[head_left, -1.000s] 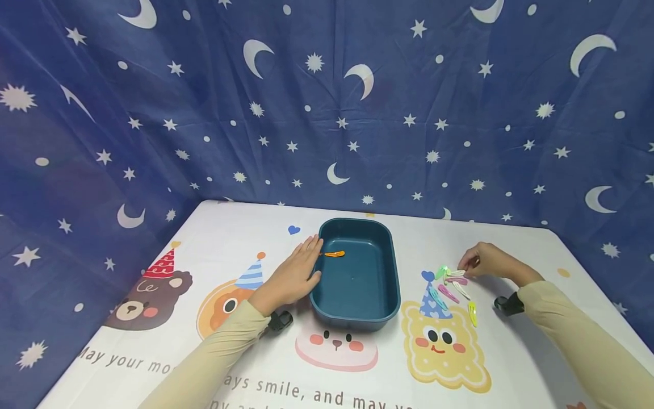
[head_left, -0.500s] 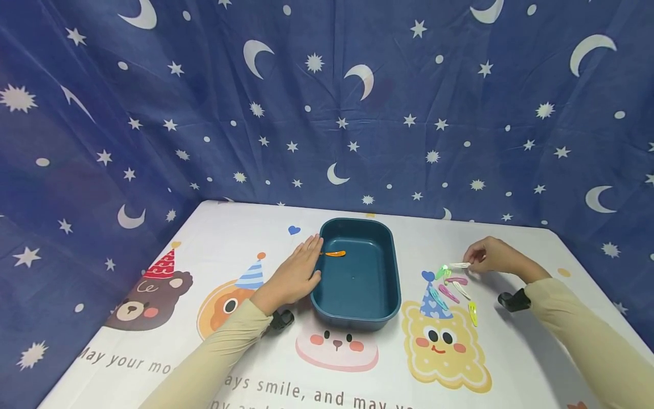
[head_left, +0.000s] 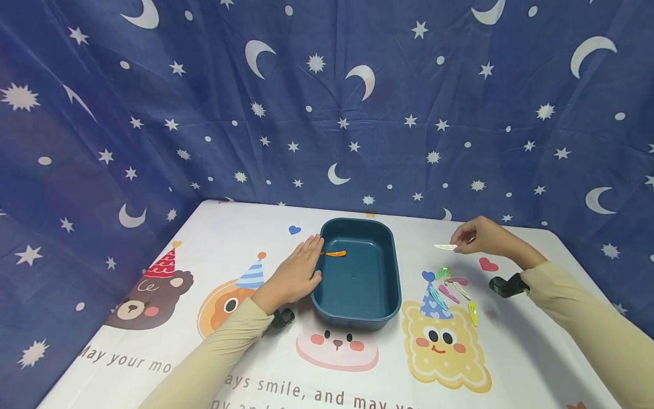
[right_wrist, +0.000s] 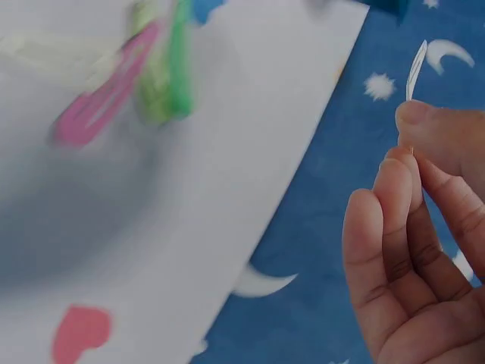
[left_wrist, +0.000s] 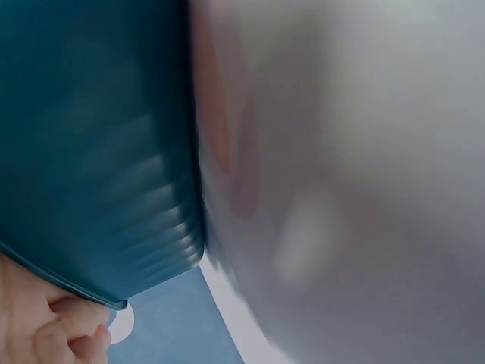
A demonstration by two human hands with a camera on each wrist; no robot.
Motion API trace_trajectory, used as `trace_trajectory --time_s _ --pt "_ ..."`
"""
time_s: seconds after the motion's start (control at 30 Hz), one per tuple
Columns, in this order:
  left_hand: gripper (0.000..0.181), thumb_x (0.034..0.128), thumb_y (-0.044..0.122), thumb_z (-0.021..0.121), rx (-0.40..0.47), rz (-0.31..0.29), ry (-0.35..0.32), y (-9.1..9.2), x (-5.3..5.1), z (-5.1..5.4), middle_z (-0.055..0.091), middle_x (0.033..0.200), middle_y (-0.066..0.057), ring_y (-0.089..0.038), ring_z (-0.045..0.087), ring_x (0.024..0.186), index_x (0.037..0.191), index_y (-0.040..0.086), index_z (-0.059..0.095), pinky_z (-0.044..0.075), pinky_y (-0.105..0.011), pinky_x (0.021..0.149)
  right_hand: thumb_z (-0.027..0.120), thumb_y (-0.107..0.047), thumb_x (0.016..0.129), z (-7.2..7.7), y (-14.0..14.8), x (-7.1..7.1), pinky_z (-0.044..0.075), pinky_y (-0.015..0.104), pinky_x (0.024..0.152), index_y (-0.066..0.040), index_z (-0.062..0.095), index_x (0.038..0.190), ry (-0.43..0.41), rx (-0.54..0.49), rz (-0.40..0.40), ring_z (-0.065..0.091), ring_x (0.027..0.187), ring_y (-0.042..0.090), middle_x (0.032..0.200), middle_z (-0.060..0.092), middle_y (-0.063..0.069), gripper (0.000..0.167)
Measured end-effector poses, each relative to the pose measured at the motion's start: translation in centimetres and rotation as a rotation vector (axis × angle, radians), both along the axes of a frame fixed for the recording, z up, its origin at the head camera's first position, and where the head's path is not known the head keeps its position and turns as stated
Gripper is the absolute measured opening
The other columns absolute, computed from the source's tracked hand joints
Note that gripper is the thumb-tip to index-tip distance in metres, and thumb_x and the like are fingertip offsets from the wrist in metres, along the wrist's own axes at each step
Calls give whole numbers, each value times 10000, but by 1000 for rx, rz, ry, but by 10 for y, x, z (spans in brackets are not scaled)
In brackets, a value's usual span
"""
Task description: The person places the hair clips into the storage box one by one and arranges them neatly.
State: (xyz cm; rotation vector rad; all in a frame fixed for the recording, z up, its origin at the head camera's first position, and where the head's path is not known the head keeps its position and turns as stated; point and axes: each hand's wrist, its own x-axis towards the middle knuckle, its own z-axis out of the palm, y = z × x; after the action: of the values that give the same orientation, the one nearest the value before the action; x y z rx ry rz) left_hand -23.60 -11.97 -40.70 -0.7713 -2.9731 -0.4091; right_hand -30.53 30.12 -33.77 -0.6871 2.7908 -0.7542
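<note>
My right hand (head_left: 482, 237) pinches a white snap hair clip (head_left: 444, 247) by one end, above the table. In the right wrist view, thumb and fingertips hold this white clip (right_wrist: 415, 72), which points upward there. My left hand (head_left: 291, 275) lies with straight fingers against the left rim of a dark teal bin (head_left: 352, 295). Inside the bin, near that rim, is an orange hair clip (head_left: 335, 254). Below my right hand several clips lie on the tabletop: green (head_left: 441, 273), pink (head_left: 448, 293), light blue (head_left: 437, 297), white (head_left: 462, 291) and yellow (head_left: 472, 313).
A white cloth (head_left: 245, 233) printed with cartoon animals and lettering covers the table. Behind it hangs a blue curtain (head_left: 306, 170) with moons and stars. A dark wrist camera (head_left: 507, 286) sits at my right cuff.
My right hand has lifted the white hair clip off the pile and carried it up, away toward the back and slightly left. My left hand and the bin stay in place.
</note>
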Motion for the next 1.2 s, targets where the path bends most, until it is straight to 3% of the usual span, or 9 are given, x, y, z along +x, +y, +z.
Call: trace_trajectory --time_s 0.37,0.77,1.03,1.2 --pt "667 935 224 428 -17 -5 6 -1 1 3 150 1573 -154 -276 113 1473 1486 -32 153 131 -396 1208 743 10 722 21 -66 -7 508 175 589 11 716 827 1 -16 75 544 636 125 731 677 64 109" --pt "672 937 245 422 -34 3 13 0 -1 1 148 1576 -140 -247 97 1476 1490 -21 147 120 -377 1210 719 21 744 17 -128 -26 531 196 607 21 717 825 -45 -48 139 570 611 110 726 693 92 81" --pt "671 939 236 425 -30 -1 15 0 0 1 147 1575 -145 -255 103 1475 1490 -24 143 121 -380 1210 739 -8 732 9 -161 -37 503 188 597 6 730 796 2 -28 128 556 596 75 701 698 70 66" --pt "669 937 236 423 -31 -3 17 0 0 1 151 1575 -147 -252 100 1476 1488 -27 150 126 -383 1210 749 -19 725 3 -179 -42 499 189 595 3 736 789 -13 -32 91 559 588 60 697 705 58 68"
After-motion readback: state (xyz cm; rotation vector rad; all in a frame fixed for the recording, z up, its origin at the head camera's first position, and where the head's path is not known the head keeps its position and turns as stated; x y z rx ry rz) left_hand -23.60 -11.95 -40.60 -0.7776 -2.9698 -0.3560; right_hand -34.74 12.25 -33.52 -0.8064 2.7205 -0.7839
